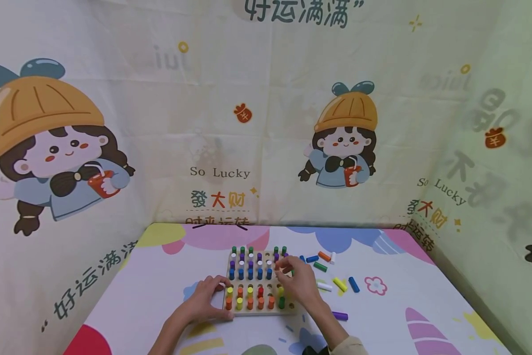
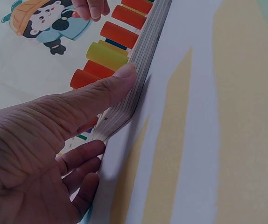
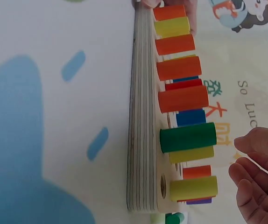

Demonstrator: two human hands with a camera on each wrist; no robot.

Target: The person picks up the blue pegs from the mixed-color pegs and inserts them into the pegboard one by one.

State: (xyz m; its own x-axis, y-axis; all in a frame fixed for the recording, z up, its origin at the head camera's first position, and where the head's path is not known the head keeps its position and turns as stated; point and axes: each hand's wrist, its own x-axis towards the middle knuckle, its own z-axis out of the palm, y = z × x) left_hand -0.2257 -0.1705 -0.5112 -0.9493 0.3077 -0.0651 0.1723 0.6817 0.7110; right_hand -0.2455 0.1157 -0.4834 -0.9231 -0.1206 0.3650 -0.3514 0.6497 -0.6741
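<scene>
A wooden pegboard [image 1: 266,311] holds rows of coloured pegs standing upright, with some holes bare. My left hand [image 1: 206,298] grips its near left corner. The left thumb [image 2: 124,74] presses the front edge beside a yellow peg [image 2: 107,56], while the other fingers curl at the left side. Over the right part of the board is my right hand [image 1: 300,282], its fingers loosely bent near the blue row. In the right wrist view, nothing shows between the right thumb and fingers [image 3: 241,169], which stand apart from the green peg [image 3: 187,137] of the front row.
Loose pegs lie on the table right of the board, among them a purple peg [image 1: 339,316], a yellow peg [image 1: 339,284] and a blue peg [image 1: 354,284]. Farther back are an orange peg [image 1: 324,256] and a green peg [image 1: 320,266]. Printed cloth [image 1: 275,148] hangs behind the table.
</scene>
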